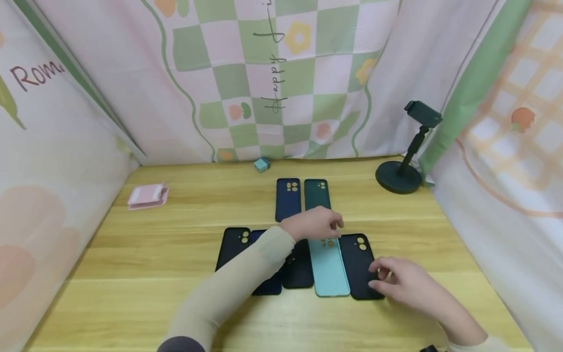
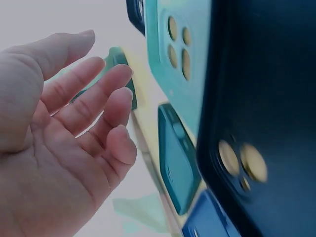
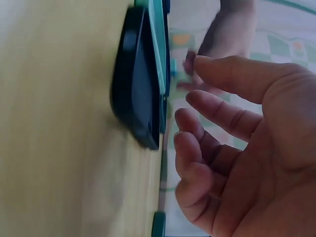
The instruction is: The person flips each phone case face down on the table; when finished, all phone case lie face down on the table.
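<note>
Phone cases lie in a front row on the table: a black case (image 1: 232, 247) at the left end, a dark blue case (image 1: 269, 286), another black case (image 1: 300, 269), a light turquoise case (image 1: 331, 274) and a dark case (image 1: 361, 269) at the right end. Behind them are a navy case (image 1: 288, 198) and a dark green case (image 1: 316, 193). My left hand (image 1: 314, 224), fingers loosely bent and holding nothing, hovers over the gap between the rows, its forearm hiding parts of the left cases. Beside the right-end case is my right hand (image 1: 406, 281), relaxed, with nothing between thumb and fingers.
At the back right stands a black phone stand (image 1: 399, 176) on a round base. A pink folded item (image 1: 148, 195) lies at the far left, and a small blue block (image 1: 261, 165) sits by the back edge. Patterned curtains (image 1: 281, 83) enclose the wooden table (image 1: 132, 293).
</note>
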The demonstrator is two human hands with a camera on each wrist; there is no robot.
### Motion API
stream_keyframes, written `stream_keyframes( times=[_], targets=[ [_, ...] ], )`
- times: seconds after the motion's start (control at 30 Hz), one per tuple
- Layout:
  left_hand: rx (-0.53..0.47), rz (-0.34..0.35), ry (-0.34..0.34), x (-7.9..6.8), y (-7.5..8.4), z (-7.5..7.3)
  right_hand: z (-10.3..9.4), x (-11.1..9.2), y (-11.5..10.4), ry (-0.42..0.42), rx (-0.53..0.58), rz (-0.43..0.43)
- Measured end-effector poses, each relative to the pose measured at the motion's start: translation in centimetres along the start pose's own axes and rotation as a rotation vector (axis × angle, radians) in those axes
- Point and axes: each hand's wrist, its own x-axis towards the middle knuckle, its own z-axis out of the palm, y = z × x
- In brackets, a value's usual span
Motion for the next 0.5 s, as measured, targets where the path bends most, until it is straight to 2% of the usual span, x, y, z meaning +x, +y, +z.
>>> stream_keyframes(
  times=[0.1, 0.27, 0.5],
  targets=[
    [0.015, -0.012, -0.02, 0.7, 0.5, 0.1, 0.6, -0.1, -1.0, -0.027, -0.009, -0.012],
    [-0.002, -0.061, -0.073, 1.1, 0.9, 0.3, 1.7, -0.1, -2.4, -0.076, -0.083, 0.004],
    [0.037, -0.036, -0.111, 1.9, 1.4, 1.1, 2.1, -0.1, -2.7, -0.125, -0.151, 0.06]
  ],
)
